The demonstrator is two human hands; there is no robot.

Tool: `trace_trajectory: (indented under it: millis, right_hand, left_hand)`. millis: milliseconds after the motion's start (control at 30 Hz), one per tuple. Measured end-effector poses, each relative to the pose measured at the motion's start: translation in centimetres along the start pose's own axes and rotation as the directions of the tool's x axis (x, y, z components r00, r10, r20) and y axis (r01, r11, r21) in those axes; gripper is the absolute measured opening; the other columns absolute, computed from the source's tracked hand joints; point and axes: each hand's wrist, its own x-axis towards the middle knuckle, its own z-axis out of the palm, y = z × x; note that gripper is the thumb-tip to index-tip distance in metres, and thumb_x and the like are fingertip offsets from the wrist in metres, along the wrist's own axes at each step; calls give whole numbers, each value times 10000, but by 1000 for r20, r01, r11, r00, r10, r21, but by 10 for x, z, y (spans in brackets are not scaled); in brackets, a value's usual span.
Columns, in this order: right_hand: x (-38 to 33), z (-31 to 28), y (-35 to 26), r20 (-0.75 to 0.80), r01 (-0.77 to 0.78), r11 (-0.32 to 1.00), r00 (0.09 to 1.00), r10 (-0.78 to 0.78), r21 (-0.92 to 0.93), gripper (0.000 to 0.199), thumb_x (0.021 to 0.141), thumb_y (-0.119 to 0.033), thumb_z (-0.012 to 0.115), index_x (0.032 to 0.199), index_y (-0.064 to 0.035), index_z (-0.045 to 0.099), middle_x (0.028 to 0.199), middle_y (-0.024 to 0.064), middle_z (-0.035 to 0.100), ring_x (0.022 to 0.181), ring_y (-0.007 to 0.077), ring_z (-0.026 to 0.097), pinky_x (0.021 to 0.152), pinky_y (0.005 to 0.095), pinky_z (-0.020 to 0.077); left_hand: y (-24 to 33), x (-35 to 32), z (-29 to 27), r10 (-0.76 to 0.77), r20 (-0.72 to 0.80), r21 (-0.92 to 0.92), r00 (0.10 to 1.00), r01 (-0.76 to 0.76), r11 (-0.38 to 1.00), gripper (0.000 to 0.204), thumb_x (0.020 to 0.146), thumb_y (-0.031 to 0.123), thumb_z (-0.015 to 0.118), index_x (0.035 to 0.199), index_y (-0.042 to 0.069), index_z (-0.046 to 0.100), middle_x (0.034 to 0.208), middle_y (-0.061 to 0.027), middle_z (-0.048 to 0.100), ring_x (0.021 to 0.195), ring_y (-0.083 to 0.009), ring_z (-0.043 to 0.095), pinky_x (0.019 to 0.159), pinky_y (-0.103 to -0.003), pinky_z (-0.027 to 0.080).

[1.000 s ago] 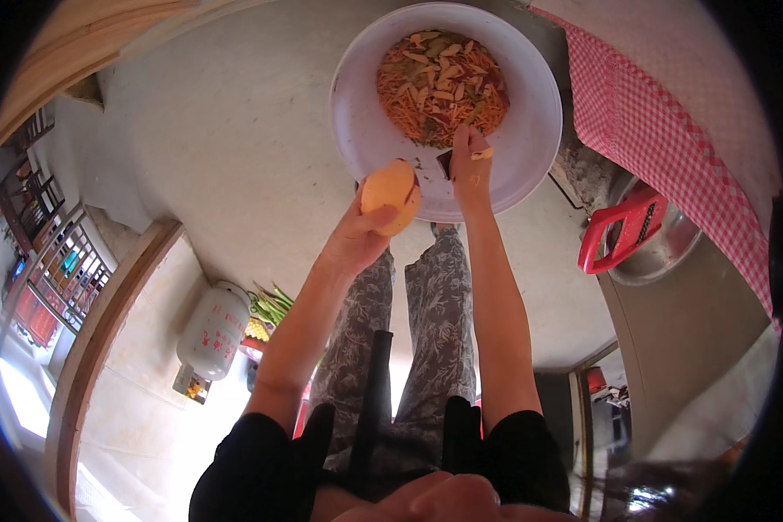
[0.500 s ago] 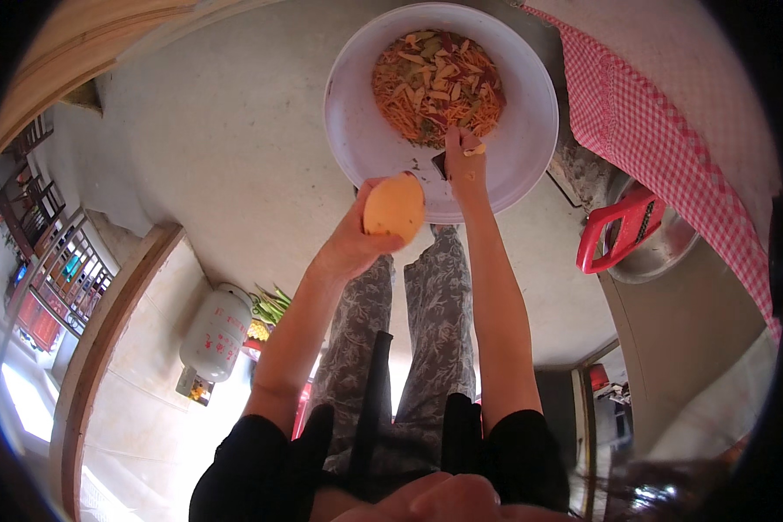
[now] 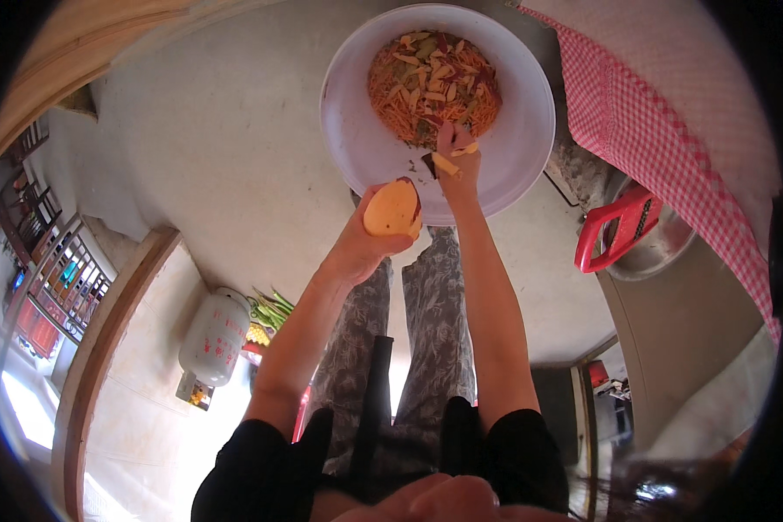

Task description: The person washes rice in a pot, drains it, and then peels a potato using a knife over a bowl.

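In my left hand (image 3: 363, 237) is a sweet potato (image 3: 391, 209), its cut orange-yellow face turned up and reddish skin along the rim. My right hand (image 3: 458, 165) reaches over the near side of a big whitish basin (image 3: 528, 165), fingers closed round what looks like a knife (image 3: 428, 164); only a short dark, flat end of it shows. Pale orange slices (image 3: 446, 165) cling to the back of this hand. Beyond it in the basin lies a heap of orange shreds and cut pieces (image 3: 433, 83), some with reddish skin.
To the right, a red-framed grater (image 3: 613, 230) rests across a metal bowl (image 3: 657, 252), beside a red-and-white checked cloth (image 3: 613, 109). A white gas cylinder (image 3: 213, 335) and green vegetables (image 3: 272, 309) are at lower left, near a wood-edged low wall (image 3: 117, 339).
My right hand has shifted slightly up and left, and more slices now lie on it. The sweet potato has tilted a little in my left hand, showing more skin at its right edge.
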Motion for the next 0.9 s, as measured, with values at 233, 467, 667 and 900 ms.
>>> trace_trajectory:
  millis: [233,467,667,900]
  right_hand:
    - [-44,-16,-72,195,67,982,975,-102,177,115,826,-109,411,751,-26,442,622,163,491,591,371,498,497,373,383]
    - [-4,10,5,63,-68,965,997,53,252,297,872,-231,435,675,-9,432,563,18,437,492,118,397,453,293,320]
    - [-14,-11,-25,259,-424,782,904,340,457,320,875,-244,453,657,-19,393,553,-18,354,508,85,300,447,266,264]
    - [-42,-20,-85,173,81,988,979,-104,131,142,832,-120,488,738,-20,449,579,141,495,500,262,482,491,317,396]
  left_hand:
    - [2,-4,-11,-94,43,-304,995,102,947,720,611,-31,671,1243,81,343,1113,-80,480,1003,-225,510,870,-372,439]
    - [6,-13,2,-51,211,-224,976,99,970,769,593,54,718,1258,69,332,1120,-79,474,1005,-229,501,868,-359,430]
    - [12,-2,-27,-3,134,-50,991,10,999,702,612,106,728,1212,41,369,1107,-77,474,990,-200,500,846,-346,429]
    - [28,-6,4,198,49,515,979,-195,835,643,589,46,721,1151,46,409,1031,-49,522,972,-162,506,832,-275,416]
